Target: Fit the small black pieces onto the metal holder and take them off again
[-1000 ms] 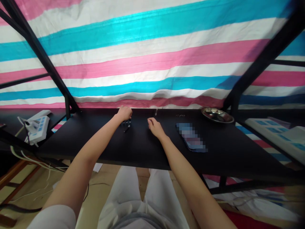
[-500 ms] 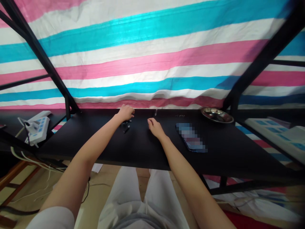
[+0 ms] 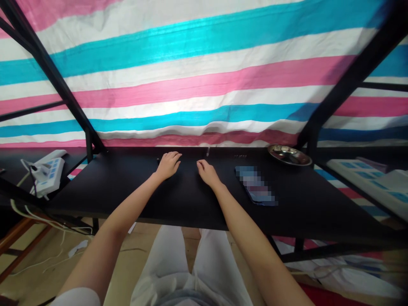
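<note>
My left hand (image 3: 169,164) lies palm down low over the black table (image 3: 137,191), its fingers stretched out and the thumb apart. It covers most of the small dark pieces there; the dark end of one piece (image 3: 158,161) shows past its left side. To its right, my right hand (image 3: 206,171) rests at the table with thumb and fingers pressed together. Whatever that pinch may hold is hidden. A short clear piece (image 3: 208,151) lies behind the right hand, near the table's back edge. Several tiny pieces (image 3: 240,156) sit in a row farther right.
A pixelated, phone-like object (image 3: 256,185) lies right of my right hand. A round metal dish (image 3: 289,155) stands at the back right corner. White power strips (image 3: 51,176) are at the left, with cables hanging below. Black frame bars and a striped sheet (image 3: 204,85) rise behind the table.
My left hand has come down and nearer to me, flattening over the small dark pieces that were visible below it. My right hand has stayed nearly in place.
</note>
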Demonstrator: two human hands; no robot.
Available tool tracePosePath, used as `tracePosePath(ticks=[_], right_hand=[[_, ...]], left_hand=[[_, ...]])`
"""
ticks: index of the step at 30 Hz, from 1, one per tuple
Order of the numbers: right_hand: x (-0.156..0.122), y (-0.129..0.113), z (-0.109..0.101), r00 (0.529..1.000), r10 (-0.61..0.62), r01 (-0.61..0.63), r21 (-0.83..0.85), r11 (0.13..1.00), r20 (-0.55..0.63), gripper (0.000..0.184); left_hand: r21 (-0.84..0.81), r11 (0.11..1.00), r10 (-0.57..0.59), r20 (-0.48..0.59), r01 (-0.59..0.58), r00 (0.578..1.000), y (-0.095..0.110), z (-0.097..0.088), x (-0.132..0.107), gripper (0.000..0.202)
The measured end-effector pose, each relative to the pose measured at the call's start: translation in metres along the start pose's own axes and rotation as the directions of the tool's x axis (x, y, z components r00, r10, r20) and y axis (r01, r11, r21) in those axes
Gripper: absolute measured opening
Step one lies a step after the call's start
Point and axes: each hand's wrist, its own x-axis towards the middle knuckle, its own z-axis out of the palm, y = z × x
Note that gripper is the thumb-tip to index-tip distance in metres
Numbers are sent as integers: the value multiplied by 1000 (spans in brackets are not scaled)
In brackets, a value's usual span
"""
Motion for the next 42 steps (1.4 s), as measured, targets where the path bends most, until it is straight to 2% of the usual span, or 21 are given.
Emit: tracePosePath(ticks=[7,11,14,17,21,26,31,36,39,42], right_hand=[[3,5,-3,988,89,-116,-213,970,-129,25],[2,5,-5,978,119,-176,-363,915,-173,28],[2,6,-4,973,146,-207,-408,889,-176,36],[3,9,-2,972,165,-218,-397,892,-165,41],[5,16,3,973,211,-231,-408,883,-94,45],[9,19,6,969,246,-226,-441,869,-12,52],[17,16,8,955,294,-240,-490,838,35,57],[29,15,9,948,315,-252,-516,819,38,57],[39,18,10,946,320,-255,-519,816,39,57],[47,22,12,949,313,-250,-504,827,43,57]], left_hand=[[-120,993,-1,28,5,1000,26,13,5,35],[-163,984,-51,87,65,995,44,29,23,45],[-150,980,-109,135,129,985,53,44,43,51],[-99,983,-137,183,157,974,58,58,64,55],[-60,982,-162,210,178,964,61,75,87,54],[-101,981,-140,199,163,970,57,86,99,41],[-188,944,-247,137,270,959,52,82,92,25],[-356,859,-393,-1,367,919,55,62,67,19],[-511,771,-473,-61,379,879,55,48,46,15],[-687,635,-555,-89,352,827,52,40,29,13]])
